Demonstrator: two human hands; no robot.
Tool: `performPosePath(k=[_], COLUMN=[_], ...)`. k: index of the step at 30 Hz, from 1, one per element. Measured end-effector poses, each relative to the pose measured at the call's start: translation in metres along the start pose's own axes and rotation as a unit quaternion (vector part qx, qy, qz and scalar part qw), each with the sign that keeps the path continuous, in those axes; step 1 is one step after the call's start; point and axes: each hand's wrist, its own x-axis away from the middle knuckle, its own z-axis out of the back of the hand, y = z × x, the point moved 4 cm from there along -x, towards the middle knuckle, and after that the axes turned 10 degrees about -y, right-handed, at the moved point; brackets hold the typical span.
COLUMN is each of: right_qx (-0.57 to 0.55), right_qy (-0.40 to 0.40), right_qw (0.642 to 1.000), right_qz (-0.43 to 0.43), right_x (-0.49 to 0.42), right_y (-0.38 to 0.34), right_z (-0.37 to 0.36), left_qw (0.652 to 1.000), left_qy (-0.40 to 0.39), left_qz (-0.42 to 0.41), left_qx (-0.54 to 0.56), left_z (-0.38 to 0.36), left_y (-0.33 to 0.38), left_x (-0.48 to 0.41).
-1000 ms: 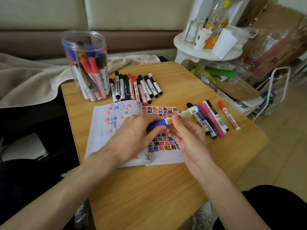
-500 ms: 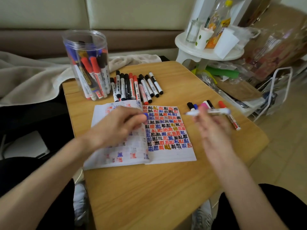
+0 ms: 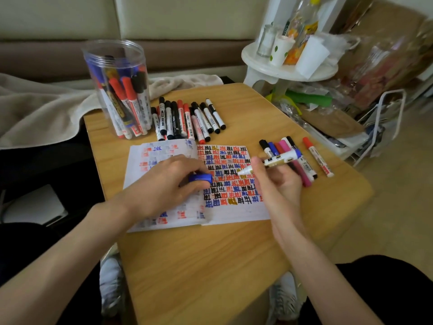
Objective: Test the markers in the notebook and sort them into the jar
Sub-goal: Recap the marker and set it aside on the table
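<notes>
Uncapped marker (image 3: pixel 280 158), tip over notebook (image 3: pixel 234 212) right page, pinched in right hand (image 3: pixel 278 187).
Left hand (image 3: pixel 164 186) curled round blue cap (image 3: pixel 200 178), resting on notebook.
Jar (image 3: pixel 117 90) at 11 o'clock from notebook.
Marker row (image 3: pixel 187 118) at 12 o'clock.
Loose markers (image 3: pixel 307 165) at 2 o'clock.

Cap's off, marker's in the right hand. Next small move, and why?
Probably lower the tip onto the blank strip at the bottom of the notebook right page and draw a short test stroke. The right hand holds the uncapped marker with its tip over rows already filled with marks, and the left hand holds the blue cap, so it looks ready to test.
</notes>
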Motion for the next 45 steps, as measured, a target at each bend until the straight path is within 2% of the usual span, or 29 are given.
performPosePath(k=[3,10,18,41,45], right_qx=[0.001,0.025,0.069,0.112,0.086], right_qy=[-0.018,-0.116,-0.082,-0.106,-0.094], right_qw=[1.000,0.992,0.993,0.985,0.989], right_qz=[0.021,0.043,0.053,0.081,0.071], right_x=[0.007,0.026,0.032,0.032,0.032], right_y=[-0.003,0.002,0.019,0.023,0.023], right_z=[-0.008,-0.033,-0.032,-0.034,-0.030], left_qw=[0.999,0.999,0.998,0.998,0.998], left_qy=[-0.018,-0.032,-0.040,-0.050,-0.056], left_qz=[0.013,0.020,0.024,0.029,0.030], left_qx=[0.025,0.039,0.044,0.025,0.026], left_z=[0.000,-0.001,-0.001,0.001,0.002], left_y=[-0.006,-0.008,-0.010,-0.006,-0.005], left_x=[0.001,0.003,0.007,0.007,0.007])
